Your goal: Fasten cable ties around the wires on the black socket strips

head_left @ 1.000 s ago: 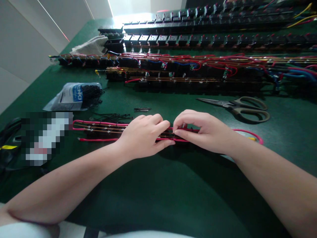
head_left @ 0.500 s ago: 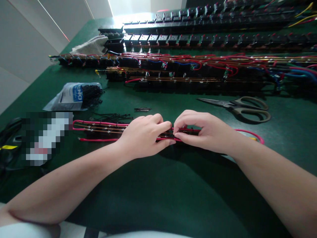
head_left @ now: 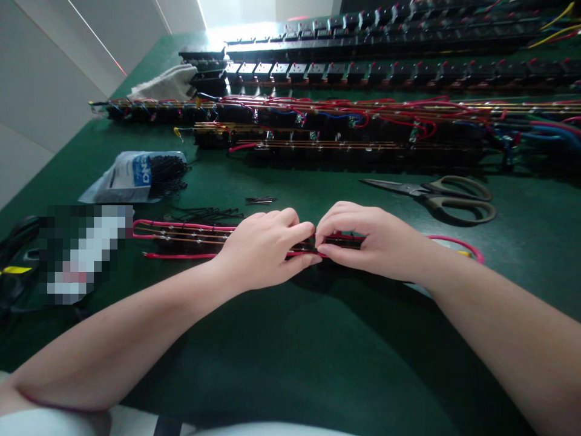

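Note:
A narrow black strip [head_left: 179,242] with copper-coloured rods and red wires [head_left: 177,256] along it lies crosswise in front of me. My left hand [head_left: 261,248] is closed over its middle, thumb on the near side and fingers on the far side. Just to the right, my right hand [head_left: 356,239] bends over the same strip, thumb and fingertips pinched together close to my left fingertips. Whatever that pinch holds is too small or hidden to make out. Several loose black cable ties [head_left: 209,214] lie along the strip's far edge.
Scissors [head_left: 431,195] lie beyond my right hand. A plastic bag [head_left: 122,178] of black ties sits back left, near small cut-off pieces [head_left: 261,200]. Wired assemblies [head_left: 318,109] and rows of black blocks [head_left: 336,72] span the back. A white cloth [head_left: 166,83] rests among them.
My right hand has shifted very slightly left, its pinch still at the strip. My left hand stays in place on the strip.

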`<action>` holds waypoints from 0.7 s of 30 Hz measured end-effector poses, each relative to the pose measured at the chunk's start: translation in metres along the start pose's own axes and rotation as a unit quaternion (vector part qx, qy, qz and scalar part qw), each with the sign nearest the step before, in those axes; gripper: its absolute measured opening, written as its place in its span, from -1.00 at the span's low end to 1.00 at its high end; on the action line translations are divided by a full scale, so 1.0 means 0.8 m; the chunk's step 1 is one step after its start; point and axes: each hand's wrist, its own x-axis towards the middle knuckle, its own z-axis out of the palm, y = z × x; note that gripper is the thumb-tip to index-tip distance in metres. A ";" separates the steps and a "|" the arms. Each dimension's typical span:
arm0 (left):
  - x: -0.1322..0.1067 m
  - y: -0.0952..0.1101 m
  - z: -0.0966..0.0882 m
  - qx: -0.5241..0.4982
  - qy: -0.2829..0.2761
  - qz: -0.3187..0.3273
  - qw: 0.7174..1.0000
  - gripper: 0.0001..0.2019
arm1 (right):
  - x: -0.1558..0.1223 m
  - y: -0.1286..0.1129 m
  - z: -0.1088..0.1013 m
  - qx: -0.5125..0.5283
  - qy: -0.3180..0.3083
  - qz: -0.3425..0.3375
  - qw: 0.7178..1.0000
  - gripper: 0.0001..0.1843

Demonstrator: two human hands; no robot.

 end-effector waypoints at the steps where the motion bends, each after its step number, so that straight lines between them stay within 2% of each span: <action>1: 0.000 0.000 0.000 0.000 0.001 0.000 1.000 -0.70 | 0.000 0.000 0.000 -0.002 0.000 -0.001 1.000 -0.92; 11: -0.001 -0.001 0.003 0.029 -0.013 0.004 0.999 -0.59 | -0.002 -0.001 0.001 -0.005 -0.004 0.006 1.000 -0.91; 21: -0.002 0.000 -0.006 0.005 -0.024 0.005 1.000 -0.65 | -0.002 -0.003 -0.001 0.001 -0.008 0.035 0.999 -0.89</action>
